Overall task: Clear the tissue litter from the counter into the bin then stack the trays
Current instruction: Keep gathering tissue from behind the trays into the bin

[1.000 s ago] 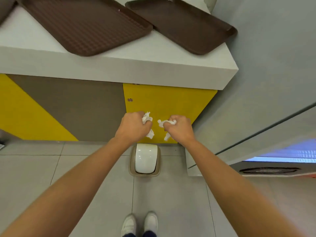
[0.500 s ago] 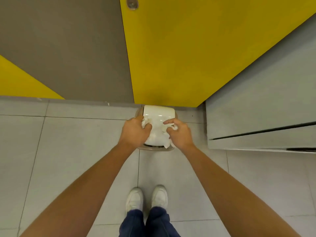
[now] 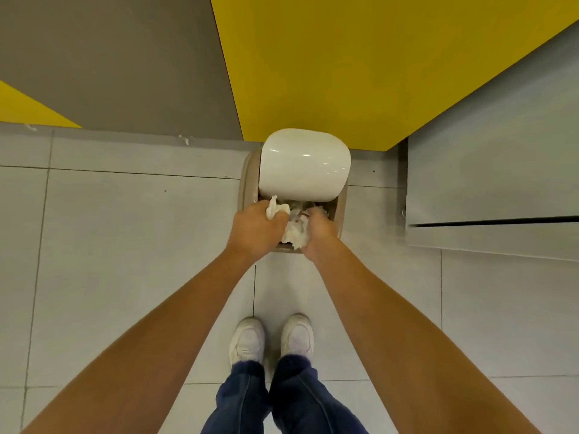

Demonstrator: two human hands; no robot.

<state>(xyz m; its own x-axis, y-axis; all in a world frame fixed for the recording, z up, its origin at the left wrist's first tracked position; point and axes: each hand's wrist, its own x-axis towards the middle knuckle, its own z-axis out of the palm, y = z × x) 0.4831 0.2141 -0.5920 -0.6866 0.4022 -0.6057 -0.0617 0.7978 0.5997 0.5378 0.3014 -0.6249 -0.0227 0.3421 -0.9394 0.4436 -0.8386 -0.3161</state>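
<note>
A small beige bin stands on the floor against the yellow cabinet front, and its white swing lid is tipped back so the near half of the mouth gapes. My left hand hovers over that opening and grips a crumpled white tissue. My right hand is beside it over the bin, fingers curled down around another wad of white tissue. More crumpled paper shows inside the bin between my hands. The trays and the counter top are out of view.
The yellow and brown cabinet front rises just behind the bin. A grey wall panel juts out at the right. My white shoes stand on pale floor tiles right below the bin.
My view dropped from the counter and trays to the floor. Both hands went down to the bin with their tissues, and the white lid has swung back, exposing the opening.
</note>
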